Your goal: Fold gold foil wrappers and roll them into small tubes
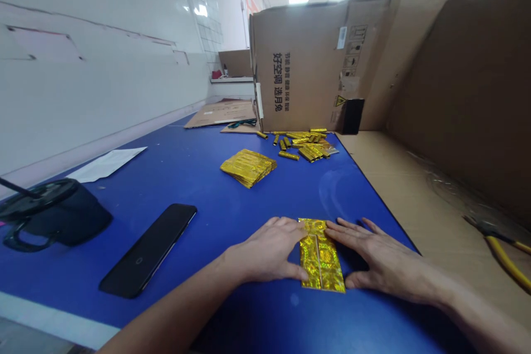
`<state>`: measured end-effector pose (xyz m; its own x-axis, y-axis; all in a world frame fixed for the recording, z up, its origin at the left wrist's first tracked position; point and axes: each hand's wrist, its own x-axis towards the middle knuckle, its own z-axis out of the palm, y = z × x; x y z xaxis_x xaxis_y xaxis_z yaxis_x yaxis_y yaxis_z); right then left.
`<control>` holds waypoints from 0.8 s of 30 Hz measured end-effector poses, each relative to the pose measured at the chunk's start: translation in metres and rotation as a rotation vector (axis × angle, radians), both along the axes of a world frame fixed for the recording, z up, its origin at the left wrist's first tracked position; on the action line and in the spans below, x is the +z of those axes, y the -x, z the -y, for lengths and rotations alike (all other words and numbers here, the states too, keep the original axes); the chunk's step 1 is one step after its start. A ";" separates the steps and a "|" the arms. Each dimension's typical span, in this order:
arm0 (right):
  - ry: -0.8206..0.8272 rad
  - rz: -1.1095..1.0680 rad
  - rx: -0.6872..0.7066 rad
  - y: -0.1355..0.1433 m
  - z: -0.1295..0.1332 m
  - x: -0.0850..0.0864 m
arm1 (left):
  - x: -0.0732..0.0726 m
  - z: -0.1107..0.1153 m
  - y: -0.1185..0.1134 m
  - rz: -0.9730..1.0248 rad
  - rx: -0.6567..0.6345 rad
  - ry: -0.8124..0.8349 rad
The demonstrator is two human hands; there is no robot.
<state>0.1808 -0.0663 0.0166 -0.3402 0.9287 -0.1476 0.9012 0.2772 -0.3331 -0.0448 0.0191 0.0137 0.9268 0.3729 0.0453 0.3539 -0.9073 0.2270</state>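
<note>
A shiny gold foil paper [321, 263] lies flat on the blue table, its two side flaps meeting at a seam down the middle. My left hand [269, 249] rests along its left edge, fingertips on the upper part and thumb at the lower left corner. On the other side, my right hand [377, 257] has its fingers stretched out, with fingertips touching the upper right edge and the thumb beside the lower right corner. Neither hand grips anything. Beyond them sits a fanned stack of gold foil papers [249, 166]. Several rolled gold foil tubes [311, 152] are heaped farther back.
To the left are a black phone [149, 249], a dark mug [78, 215] with a stick in it, and a white paper [108, 164]. A large cardboard box [307, 66] stands behind the tubes. Yellow-handled pliers [504, 257] lie on cardboard at the right.
</note>
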 end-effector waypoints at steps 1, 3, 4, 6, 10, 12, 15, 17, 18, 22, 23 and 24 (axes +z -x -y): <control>0.010 -0.006 0.001 -0.001 0.001 0.000 | 0.000 0.000 0.001 -0.006 -0.007 0.015; 0.018 -0.011 0.006 -0.001 0.004 0.000 | -0.001 0.000 0.001 -0.014 -0.011 0.027; 0.017 -0.010 0.012 0.000 0.005 0.001 | -0.002 0.000 0.001 -0.018 -0.009 0.028; 0.004 -0.010 0.023 0.002 0.006 0.001 | -0.005 0.002 -0.001 -0.024 0.014 0.016; -0.040 -0.020 0.036 0.009 0.005 0.001 | -0.008 0.004 -0.005 -0.021 0.105 -0.045; -0.071 -0.022 0.040 0.012 0.003 0.000 | -0.010 0.004 -0.006 -0.013 0.122 -0.065; -0.141 -0.012 0.066 0.015 0.000 -0.002 | -0.012 0.001 -0.006 -0.013 0.114 -0.078; -0.194 -0.011 0.092 0.015 -0.002 -0.003 | -0.013 0.000 -0.005 -0.023 0.107 -0.084; -0.218 -0.018 0.099 0.015 -0.002 -0.004 | -0.014 0.000 -0.004 -0.030 0.107 -0.087; -0.295 -0.110 0.043 0.015 -0.004 -0.008 | -0.015 0.001 -0.004 -0.041 0.119 -0.097; -0.305 -0.135 0.022 0.016 -0.004 -0.009 | -0.014 0.001 -0.004 -0.031 0.119 -0.102; -0.311 -0.153 0.007 0.016 -0.004 -0.010 | -0.014 0.002 -0.005 -0.015 0.118 -0.109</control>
